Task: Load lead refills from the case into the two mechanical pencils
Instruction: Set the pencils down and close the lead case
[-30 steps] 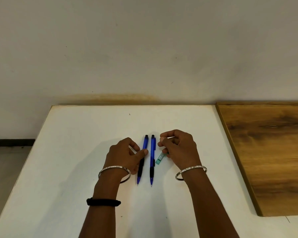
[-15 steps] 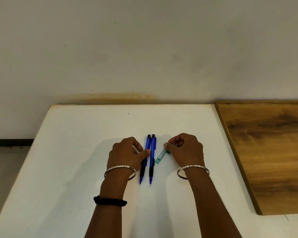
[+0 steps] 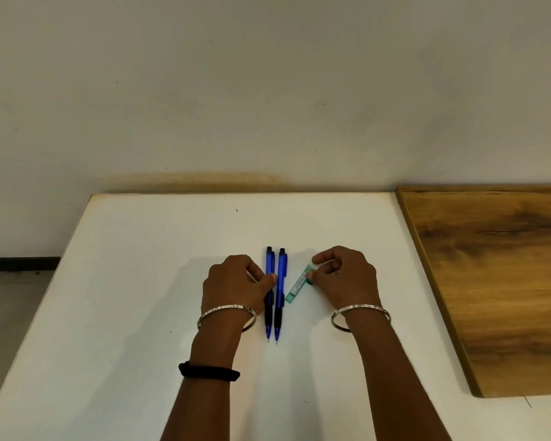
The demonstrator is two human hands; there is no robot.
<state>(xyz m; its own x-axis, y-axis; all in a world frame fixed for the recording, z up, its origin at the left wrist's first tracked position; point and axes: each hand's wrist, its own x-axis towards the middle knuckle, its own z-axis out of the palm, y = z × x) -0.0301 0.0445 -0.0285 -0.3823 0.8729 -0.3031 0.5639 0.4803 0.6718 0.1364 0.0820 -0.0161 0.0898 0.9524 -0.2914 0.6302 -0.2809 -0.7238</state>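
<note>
Two blue mechanical pencils with black grips lie side by side on the white table, tips toward me: the left pencil (image 3: 270,265) and the right pencil (image 3: 281,281). My left hand (image 3: 234,284) rests beside them, curled, its thumb touching the left pencil's barrel. A small green lead case (image 3: 297,286) lies slanted just right of the pencils. My right hand (image 3: 345,276) pinches the case's far end between thumb and forefinger. The case lies flat on the table.
The white table (image 3: 140,281) ends at a pale wall behind and drops to the floor on the left. A brown wooden board (image 3: 497,281) covers the table's right side. Both wrists wear metal bangles; the left forearm has a black band.
Both hands drew slightly nearer and the pencils were nudged closer together. My right hand's fingers shifted on the case's far end.
</note>
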